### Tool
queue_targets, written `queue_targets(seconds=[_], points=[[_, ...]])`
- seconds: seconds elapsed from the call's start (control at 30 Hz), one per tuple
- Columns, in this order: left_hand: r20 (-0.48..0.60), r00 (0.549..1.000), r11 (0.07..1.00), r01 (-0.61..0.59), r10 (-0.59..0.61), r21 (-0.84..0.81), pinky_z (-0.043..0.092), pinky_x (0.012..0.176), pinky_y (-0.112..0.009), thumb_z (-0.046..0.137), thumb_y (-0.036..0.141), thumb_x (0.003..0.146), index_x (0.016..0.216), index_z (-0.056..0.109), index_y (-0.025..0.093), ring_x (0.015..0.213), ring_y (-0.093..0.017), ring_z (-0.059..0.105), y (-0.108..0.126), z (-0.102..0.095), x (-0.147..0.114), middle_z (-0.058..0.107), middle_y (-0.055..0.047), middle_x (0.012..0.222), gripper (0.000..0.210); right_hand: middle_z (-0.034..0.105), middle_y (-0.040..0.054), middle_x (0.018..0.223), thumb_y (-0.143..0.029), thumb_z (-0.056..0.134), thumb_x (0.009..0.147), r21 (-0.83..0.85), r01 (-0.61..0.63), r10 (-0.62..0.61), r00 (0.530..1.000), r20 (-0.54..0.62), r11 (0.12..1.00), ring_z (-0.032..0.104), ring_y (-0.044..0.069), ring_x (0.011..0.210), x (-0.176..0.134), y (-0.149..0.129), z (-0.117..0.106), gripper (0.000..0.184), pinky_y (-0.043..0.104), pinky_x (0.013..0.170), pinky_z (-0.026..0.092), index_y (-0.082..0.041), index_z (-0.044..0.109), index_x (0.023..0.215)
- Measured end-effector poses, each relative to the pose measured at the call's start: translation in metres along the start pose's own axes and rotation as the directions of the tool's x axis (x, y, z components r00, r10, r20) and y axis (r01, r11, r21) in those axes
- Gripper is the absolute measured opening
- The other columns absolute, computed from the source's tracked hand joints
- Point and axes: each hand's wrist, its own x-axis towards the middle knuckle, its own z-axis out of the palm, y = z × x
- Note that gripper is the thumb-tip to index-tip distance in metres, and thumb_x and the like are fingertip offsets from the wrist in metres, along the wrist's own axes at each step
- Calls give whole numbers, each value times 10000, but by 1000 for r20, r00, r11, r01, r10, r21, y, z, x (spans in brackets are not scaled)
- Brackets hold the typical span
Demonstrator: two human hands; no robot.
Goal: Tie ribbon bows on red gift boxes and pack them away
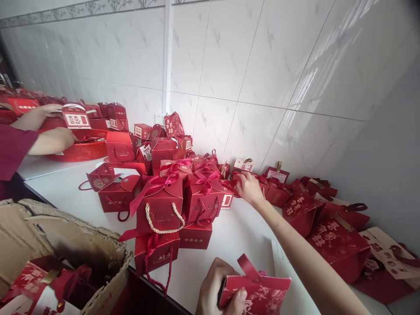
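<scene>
The red paper gift box [267,291] with a plain red ribbon loop [246,267] bears a paler floral print. The square red cardboard box [157,214] has a cream twisted-rope handle [165,230]. White rectangular wall tiles [223,52] show grey marbling, their narrow grey border strip [82,9] darker plant motifs. The worn corrugated carton [16,223] is brown, the co-worker's cloth sleeve [16,148] maroon.

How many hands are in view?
4: left hand holding a red box; right hand at other boxes; a co-worker's hand at a labelled box, their other hand over the red basin.
</scene>
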Motion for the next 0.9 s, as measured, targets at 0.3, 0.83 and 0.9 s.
queue_targets(seconds=[0.3,0.83,0.9], points=[[105,994,999,-22,25,-27,471,609,-199,492,303,847,824,561,182,647,-120,577,12,-12,9,571,-13,736,142,355,153,1337,-256,500,863,253,84,-106,991,76,964,552,224,1043,-45,-50,14,459,344,830,489,-183,388,1302],[193,980,995,-69,54,74,515,609,-196,496,248,840,867,556,177,655,-122,597,8,-19,11,596,-27,770,96,481,163,1249,-185,432,868,-128,-312,324,942,85,941,559,312,972,-123,58,-9,373,400,750,467,-169,463,1240],[181,981,994,-79,65,73,515,610,-197,509,245,831,850,562,178,652,-123,594,9,-18,12,592,-22,756,88,508,169,1222,-196,444,869,-154,-318,331,941,70,936,535,338,1003,-121,71,-9,354,423,781,441,-169,481,1220]])
